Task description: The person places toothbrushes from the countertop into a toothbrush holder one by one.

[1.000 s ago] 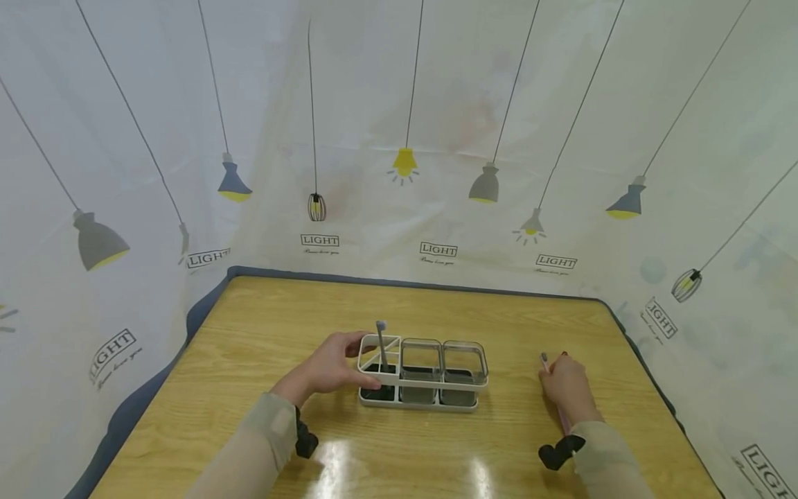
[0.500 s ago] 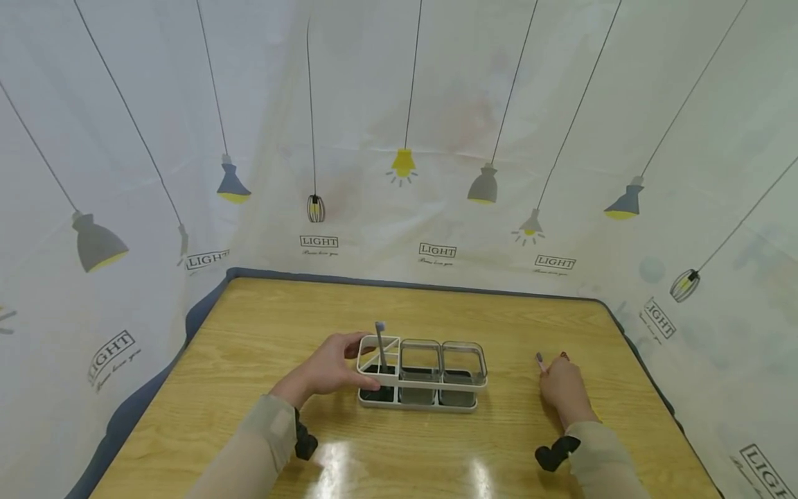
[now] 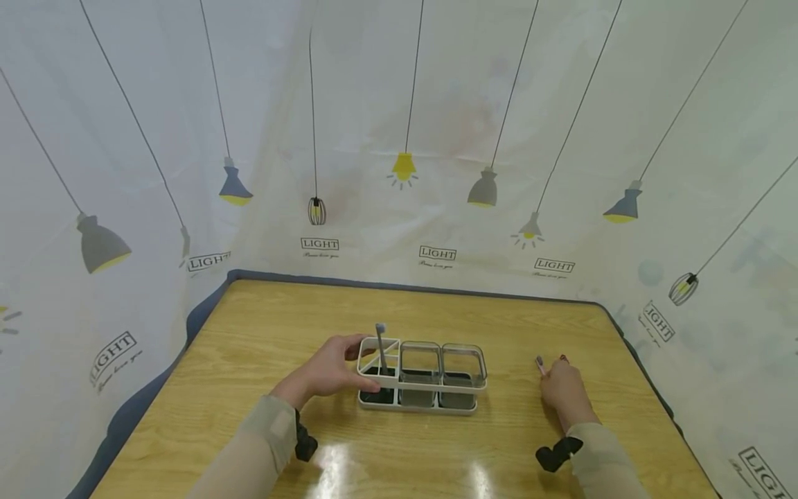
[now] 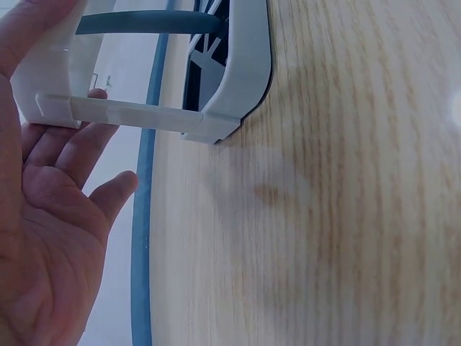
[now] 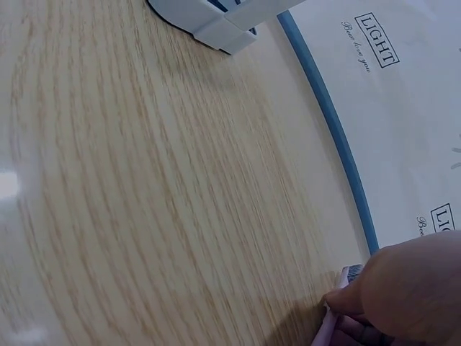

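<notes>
A white toothbrush holder (image 3: 430,385) stands mid-table, with two clear cups, the middle cup (image 3: 416,397) and the right cup (image 3: 458,400), set in its frame. In its divided left section a grey-blue toothbrush (image 3: 382,346) stands upright, bristles at the top. My left hand (image 3: 333,364) grips the holder's left end, thumb along the front rail and fingers behind. Over to the right, my right hand (image 3: 564,391) pinches a pink toothbrush (image 5: 326,328) low at the wooden surface. Its dark bristles (image 5: 351,272) stick out past the fingers; most of the handle is hidden by the hand.
The wooden table (image 3: 299,305) has a blue-grey edge (image 3: 399,283) along its back and sides. Behind it hangs a pale sheet (image 3: 361,125) printed with lamps. A black wrist strap (image 3: 559,454) sits on the right arm, another strap (image 3: 305,436) on the left.
The pink toothbrush's head has shifted slightly left, and its handle no longer shows below my right hand. My left hand and the holder have stayed put.
</notes>
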A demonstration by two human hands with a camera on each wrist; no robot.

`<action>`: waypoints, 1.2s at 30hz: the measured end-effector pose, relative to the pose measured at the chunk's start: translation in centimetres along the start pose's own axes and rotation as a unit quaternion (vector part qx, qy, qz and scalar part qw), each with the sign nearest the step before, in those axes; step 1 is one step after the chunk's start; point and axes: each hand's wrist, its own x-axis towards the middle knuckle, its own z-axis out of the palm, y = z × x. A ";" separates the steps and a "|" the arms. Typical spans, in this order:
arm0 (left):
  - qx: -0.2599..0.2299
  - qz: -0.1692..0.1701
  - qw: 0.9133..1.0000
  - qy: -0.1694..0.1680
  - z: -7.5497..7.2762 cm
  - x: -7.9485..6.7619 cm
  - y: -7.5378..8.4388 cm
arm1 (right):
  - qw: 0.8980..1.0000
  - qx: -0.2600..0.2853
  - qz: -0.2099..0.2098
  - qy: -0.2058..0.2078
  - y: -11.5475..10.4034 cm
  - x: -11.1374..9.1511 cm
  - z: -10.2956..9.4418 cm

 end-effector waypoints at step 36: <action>0.010 -0.006 1.000 0.004 0.1 0.0 -0.1 | 0.989 0.103 -0.064 0.089 -5.6 -2.2 -4.1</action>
